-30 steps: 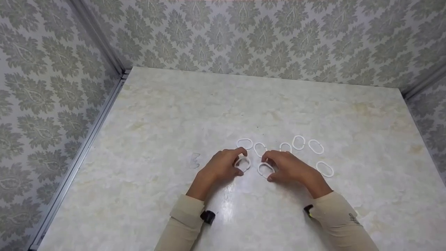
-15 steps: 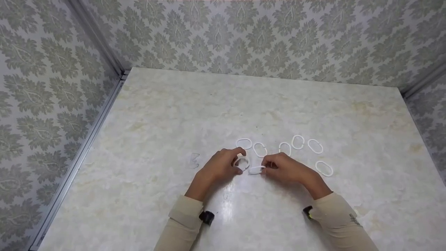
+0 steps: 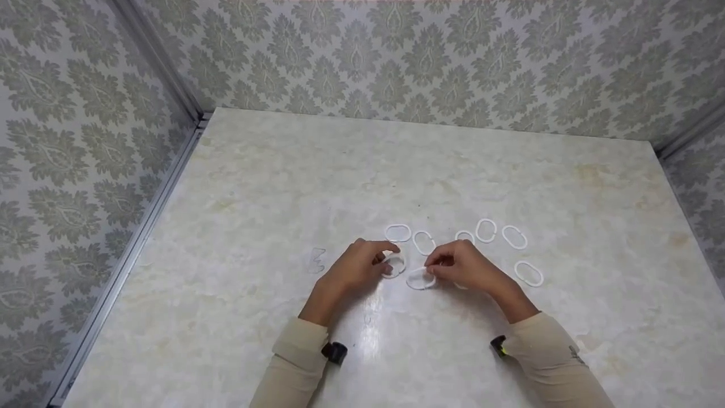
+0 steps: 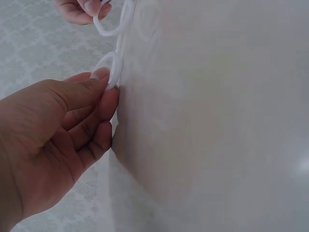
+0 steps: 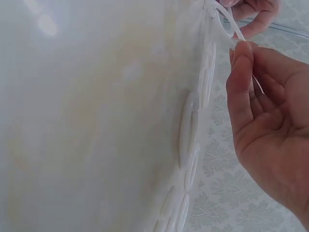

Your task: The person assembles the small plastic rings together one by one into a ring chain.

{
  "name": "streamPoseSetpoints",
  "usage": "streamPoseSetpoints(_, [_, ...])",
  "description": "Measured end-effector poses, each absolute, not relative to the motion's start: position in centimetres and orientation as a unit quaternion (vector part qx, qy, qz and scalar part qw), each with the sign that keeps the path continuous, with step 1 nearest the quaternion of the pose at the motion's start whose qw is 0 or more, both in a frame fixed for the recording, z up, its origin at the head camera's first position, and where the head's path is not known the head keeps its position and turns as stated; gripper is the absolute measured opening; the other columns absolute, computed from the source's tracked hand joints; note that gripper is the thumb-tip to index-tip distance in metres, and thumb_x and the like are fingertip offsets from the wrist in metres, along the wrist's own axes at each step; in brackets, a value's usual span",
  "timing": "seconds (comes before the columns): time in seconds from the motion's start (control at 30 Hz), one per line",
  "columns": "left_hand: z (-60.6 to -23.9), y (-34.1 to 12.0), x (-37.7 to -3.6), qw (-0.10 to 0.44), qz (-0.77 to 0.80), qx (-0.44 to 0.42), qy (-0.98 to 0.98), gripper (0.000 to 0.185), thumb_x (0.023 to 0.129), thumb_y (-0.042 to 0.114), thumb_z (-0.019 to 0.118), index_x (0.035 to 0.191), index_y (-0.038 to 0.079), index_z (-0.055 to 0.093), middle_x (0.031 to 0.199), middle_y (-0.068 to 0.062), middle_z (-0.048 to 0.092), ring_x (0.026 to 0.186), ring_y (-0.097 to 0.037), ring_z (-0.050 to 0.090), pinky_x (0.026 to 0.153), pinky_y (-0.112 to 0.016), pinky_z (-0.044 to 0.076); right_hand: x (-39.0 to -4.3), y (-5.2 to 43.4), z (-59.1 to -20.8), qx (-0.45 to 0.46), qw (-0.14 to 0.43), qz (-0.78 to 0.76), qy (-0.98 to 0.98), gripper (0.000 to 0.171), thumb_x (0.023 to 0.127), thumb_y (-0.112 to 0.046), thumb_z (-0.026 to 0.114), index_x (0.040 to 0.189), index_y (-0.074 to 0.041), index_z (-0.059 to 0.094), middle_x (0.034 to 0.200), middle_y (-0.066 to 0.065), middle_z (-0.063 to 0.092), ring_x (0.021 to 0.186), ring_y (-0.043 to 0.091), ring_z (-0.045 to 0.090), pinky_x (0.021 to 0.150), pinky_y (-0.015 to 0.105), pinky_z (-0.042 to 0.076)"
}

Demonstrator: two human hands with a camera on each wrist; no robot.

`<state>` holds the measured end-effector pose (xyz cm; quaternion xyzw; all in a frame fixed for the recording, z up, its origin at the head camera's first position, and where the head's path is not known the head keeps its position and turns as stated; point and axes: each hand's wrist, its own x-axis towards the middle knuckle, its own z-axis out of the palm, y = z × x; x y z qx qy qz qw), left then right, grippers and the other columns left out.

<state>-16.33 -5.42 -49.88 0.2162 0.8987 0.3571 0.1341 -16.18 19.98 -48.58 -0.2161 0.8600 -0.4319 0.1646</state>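
My left hand (image 3: 352, 265) pinches a white oval plastic ring (image 3: 402, 263) between thumb and fingers. In the left wrist view the thumb presses on this ring (image 4: 117, 67), close to the tabletop. My right hand (image 3: 467, 267) pinches a second white oval ring (image 3: 418, 288) by its right end. That ring stands tilted, just right of the left hand's ring, with a small gap between them in the head view. The right wrist view shows its band (image 5: 232, 20) running out past the right fingertips. A bit of white shows beneath the right hand.
Several like rings lie beyond and to the right, among them a ring (image 3: 398, 225), a ring (image 3: 416, 241) and a ring (image 3: 541, 277). A clear, jagged-edged piece (image 3: 311, 260) lies left of the left hand. Patterned walls border the marbled table (image 3: 317, 170).
My right hand has moved its grip to the ring's end and turned the ring from lying by its palm to pointing left. My left thumb has shifted into its ring.
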Motion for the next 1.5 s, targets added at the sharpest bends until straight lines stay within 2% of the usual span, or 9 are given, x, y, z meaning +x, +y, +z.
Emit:
streamPoseSetpoints(0.1, [-50.0, -5.4, -16.5, 0.13, 0.373, 0.213, 0.893, 0.03, 0.09, 0.012, 0.066, 0.119, 0.019, 0.068, 0.096, -0.003, 0.074, 0.089, -0.012, 0.069, 0.083, -0.031, 0.054, -16.2, 20.2, -48.8, -0.202, 0.17, -0.445, 0.856, 0.004, 0.081, -0.002, 0.071, 0.085, -0.003, 0.072, 0.08, 0.014, 0.072, 0.063, 0.0, 0.055, 0.06, 0.016, 0.045])
streamPoseSetpoints(0.2, [-50.1, -5.4, -16.5, 0.124, 0.382, 0.209, 0.891, 0.022, 0.091, 0.013, 0.064, 0.111, 0.016, 0.072, 0.092, 0.0, 0.075, 0.086, -0.01, 0.07, 0.081, -0.029, 0.054, -16.1, 20.4, -49.0, -0.189, 0.174, -0.46, 0.85, 0.008, 0.078, 0.001, 0.069, 0.086, -0.002, 0.067, 0.078, 0.013, 0.068, 0.062, 0.002, 0.056, 0.059, 0.017, 0.046])
streamPoseSetpoints(0.3, [-50.2, -5.4, -16.6, 0.113, 0.382, 0.215, 0.892, 0.013, 0.094, 0.014, 0.061, 0.093, 0.015, 0.074, 0.076, 0.006, 0.067, 0.072, -0.005, 0.06, 0.07, -0.024, 0.049, -16.1, 20.3, -49.2, -0.175, 0.185, -0.478, 0.841, 0.019, 0.08, 0.003, 0.065, 0.099, 0.001, 0.066, 0.079, 0.011, 0.064, 0.061, 0.005, 0.057, 0.057, 0.019, 0.047])
streamPoseSetpoints(0.43, [-50.2, -5.5, -16.7, 0.104, 0.381, 0.222, 0.891, 0.021, 0.095, 0.015, 0.059, 0.077, 0.014, 0.069, 0.063, 0.008, 0.05, 0.063, -0.007, 0.043, 0.061, -0.022, 0.037, -15.9, 19.9, -49.3, -0.143, 0.204, -0.509, 0.824, 0.033, 0.084, 0.003, 0.06, 0.117, 0.004, 0.063, 0.08, 0.01, 0.063, 0.062, 0.008, 0.061, 0.057, 0.021, 0.051])
streamPoseSetpoints(0.57, [-50.3, -5.5, -16.7, 0.108, 0.397, 0.212, 0.886, 0.019, 0.095, 0.016, 0.061, 0.081, 0.014, 0.074, 0.069, 0.009, 0.061, 0.067, -0.004, 0.049, 0.063, -0.02, 0.041, -15.8, 19.2, -49.4, -0.096, 0.211, -0.536, 0.812, 0.032, 0.085, 0.002, 0.057, 0.116, 0.007, 0.063, 0.076, 0.003, 0.062, 0.065, 0.008, 0.065, 0.062, 0.022, 0.055])
streamPoseSetpoints(0.73, [-50.2, -5.7, -16.7, 0.107, 0.41, 0.203, 0.883, 0.014, 0.093, 0.014, 0.062, 0.09, 0.011, 0.076, 0.079, 0.002, 0.072, 0.072, -0.005, 0.058, 0.068, -0.022, 0.048, -15.8, 18.4, -49.7, -0.047, 0.221, -0.567, 0.792, 0.034, 0.086, 0.0, 0.057, 0.119, 0.008, 0.061, 0.073, -0.002, 0.063, 0.065, 0.009, 0.068, 0.065, 0.024, 0.057])
streamPoseSetpoints(1.03, [-50.1, -5.8, -16.5, 0.116, 0.429, 0.2, 0.873, 0.012, 0.09, 0.014, 0.064, 0.083, 0.008, 0.073, 0.072, -0.001, 0.069, 0.065, -0.005, 0.054, 0.062, -0.021, 0.047, -15.8, 17.9, -50.0, -0.019, 0.221, -0.603, 0.766, 0.038, 0.09, 0.001, 0.053, 0.127, 0.012, 0.055, 0.071, -0.006, 0.064, 0.062, 0.004, 0.065, 0.063, 0.021, 0.056])
streamPoseSetpoints(1.27, [-49.9, -5.8, -16.7, 0.132, 0.432, 0.205, 0.868, 0.012, 0.089, 0.013, 0.067, 0.08, 0.006, 0.07, 0.071, -0.004, 0.068, 0.064, -0.005, 0.053, 0.06, -0.02, 0.045, -15.7, 17.6, -50.1, 0.006, 0.236, -0.625, 0.744, 0.04, 0.091, 0.0, 0.053, 0.13, 0.01, 0.051, 0.069, -0.006, 0.065, 0.063, 0.004, 0.066, 0.063, 0.019, 0.056])
streamPoseSetpoints(1.5, [-49.8, -5.8, -16.6, 0.134, 0.437, 0.213, 0.864, 0.013, 0.088, 0.01, 0.066, 0.076, 0.005, 0.067, 0.065, 0.003, 0.058, 0.061, -0.005, 0.048, 0.056, -0.018, 0.039, -15.7, 17.4, -50.4, 0.013, 0.25, -0.648, 0.719, 0.044, 0.092, -0.001, 0.052, 0.134, 0.01, 0.045, 0.071, -0.006, 0.068, 0.064, 0.003, 0.069, 0.063, 0.019, 0.056])
